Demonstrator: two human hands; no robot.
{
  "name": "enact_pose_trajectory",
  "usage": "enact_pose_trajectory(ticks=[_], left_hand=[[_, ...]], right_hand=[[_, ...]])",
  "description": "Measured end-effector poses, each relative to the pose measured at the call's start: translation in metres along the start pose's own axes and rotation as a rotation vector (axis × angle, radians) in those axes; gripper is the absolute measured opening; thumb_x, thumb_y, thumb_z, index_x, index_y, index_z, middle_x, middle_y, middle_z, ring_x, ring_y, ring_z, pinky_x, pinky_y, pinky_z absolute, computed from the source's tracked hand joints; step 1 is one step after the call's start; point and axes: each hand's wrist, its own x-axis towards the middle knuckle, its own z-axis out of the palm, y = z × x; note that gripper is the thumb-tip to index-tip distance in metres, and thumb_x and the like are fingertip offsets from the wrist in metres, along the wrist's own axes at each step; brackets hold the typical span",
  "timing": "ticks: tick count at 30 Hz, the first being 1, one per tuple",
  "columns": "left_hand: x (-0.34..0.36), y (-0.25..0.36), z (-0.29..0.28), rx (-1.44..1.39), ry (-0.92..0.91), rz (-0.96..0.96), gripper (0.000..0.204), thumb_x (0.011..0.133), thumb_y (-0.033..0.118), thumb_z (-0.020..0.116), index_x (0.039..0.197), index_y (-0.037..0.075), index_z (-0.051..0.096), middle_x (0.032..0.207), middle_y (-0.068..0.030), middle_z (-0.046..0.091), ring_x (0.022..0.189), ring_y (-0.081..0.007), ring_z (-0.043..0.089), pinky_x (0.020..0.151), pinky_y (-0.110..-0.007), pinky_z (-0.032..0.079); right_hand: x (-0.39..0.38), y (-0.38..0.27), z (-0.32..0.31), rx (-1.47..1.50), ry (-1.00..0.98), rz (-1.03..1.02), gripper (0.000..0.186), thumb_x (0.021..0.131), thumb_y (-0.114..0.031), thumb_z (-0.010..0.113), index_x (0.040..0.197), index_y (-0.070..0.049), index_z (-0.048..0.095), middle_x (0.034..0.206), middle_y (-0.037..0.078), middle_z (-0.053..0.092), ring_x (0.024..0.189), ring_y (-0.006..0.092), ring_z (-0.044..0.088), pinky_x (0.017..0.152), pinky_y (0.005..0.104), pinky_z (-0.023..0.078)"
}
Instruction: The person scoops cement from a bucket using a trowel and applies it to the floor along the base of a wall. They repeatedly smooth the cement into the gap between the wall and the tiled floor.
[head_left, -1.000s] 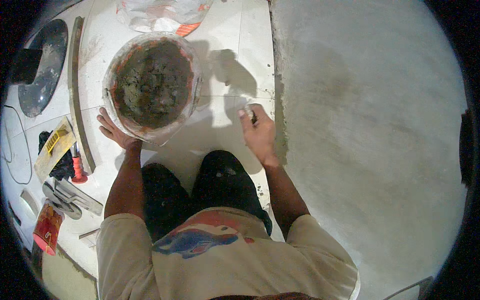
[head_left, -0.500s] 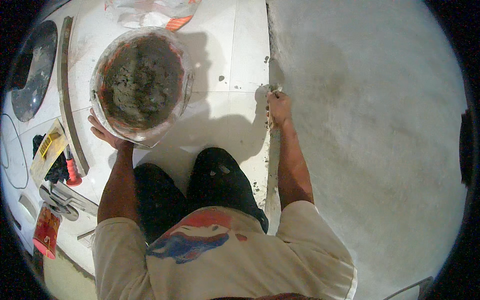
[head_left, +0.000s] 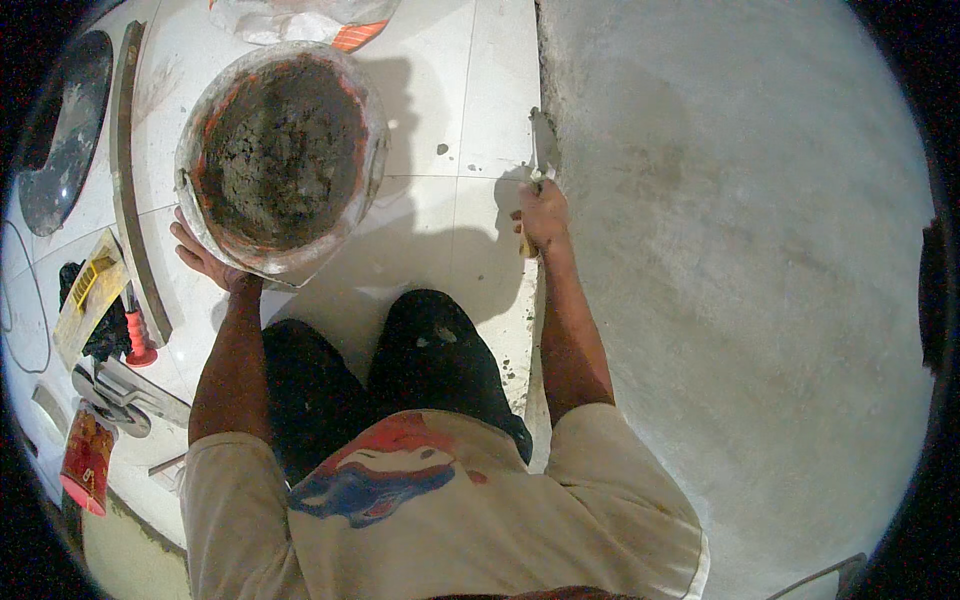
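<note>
A round bucket (head_left: 280, 145) with a caked rim holds dark, crumbly wet mortar on the white tiles (head_left: 494, 80). My left hand (head_left: 208, 255) is open at the bucket's lower left, fingers spread, its palm partly hidden by the rim. My right hand (head_left: 543, 213) is closed on the pale handle of a small trowel (head_left: 543, 140), whose blade lies along the seam where the tiles meet a grey cement surface (head_left: 730, 280). Bits of mortar are scattered along that edge.
At left lie a long bar (head_left: 127, 180), a black oval pan (head_left: 65, 130), a scraper with yellow handle (head_left: 93, 280), a red-handled chisel (head_left: 138, 335), metal trowels (head_left: 135, 395), a red can (head_left: 88, 455) and a cable. A white sack (head_left: 290, 18) lies beyond the bucket.
My right hand moved right and forward to the seam with the trowel, whose blade now points forward along it. My left hand stays beside the bucket.
</note>
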Motion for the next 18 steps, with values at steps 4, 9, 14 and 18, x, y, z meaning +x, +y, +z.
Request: enact_pose_trajectory(ticks=[4,9,14,18], left_hand=[[0.000,0.004,0.000,-0.010,-0.013,0.026,0.079,0.101,0.061,0.039,0.165,0.018,0.022,0.173,-0.0096,0.015,0.159,-0.0289,0.010,0.126,-0.051,0.005],[-0.004,-0.007,0.002,-0.108,-0.113,-0.079,0.086,0.096,0.059,0.055,0.164,0.017,0.024,0.172,-0.0111,0.014,0.159,-0.0359,0.008,0.124,-0.059,0.013],[0.003,0.013,-0.010,-0.183,-0.071,-0.071,0.084,0.096,0.058,0.055,0.164,0.018,0.024,0.172,-0.0096,0.015,0.158,-0.0355,0.010,0.125,-0.059,0.013],[0.001,0.009,-0.011,-0.034,-0.033,-0.010,0.082,0.097,0.056,0.054,0.164,0.019,0.025,0.172,-0.0093,0.017,0.158,-0.0359,0.012,0.125,-0.059,0.014]], right_hand=[[0.052,0.036,0.004,-0.245,0.090,-0.065,0.026,0.100,-0.022,0.062,0.103,0.004,0.059,0.076,0.015,0.067,0.060,0.0234,0.068,0.048,0.0401,0.054],[0.023,0.030,0.016,-0.130,0.240,-0.168,0.028,0.101,-0.023,0.061,0.099,0.005,0.059,0.067,0.014,0.064,0.053,0.0222,0.064,0.047,0.0406,0.053],[0.063,0.008,-0.006,-0.013,0.088,-0.204,0.030,0.102,-0.025,0.061,0.098,0.005,0.061,0.071,0.011,0.063,0.054,0.0198,0.063,0.047,0.0374,0.053],[0.089,-0.025,-0.018,0.225,-0.114,-0.007,0.031,0.102,-0.025,0.061,0.091,0.004,0.064,0.072,0.009,0.062,0.051,0.0186,0.060,0.045,0.0346,0.053]])
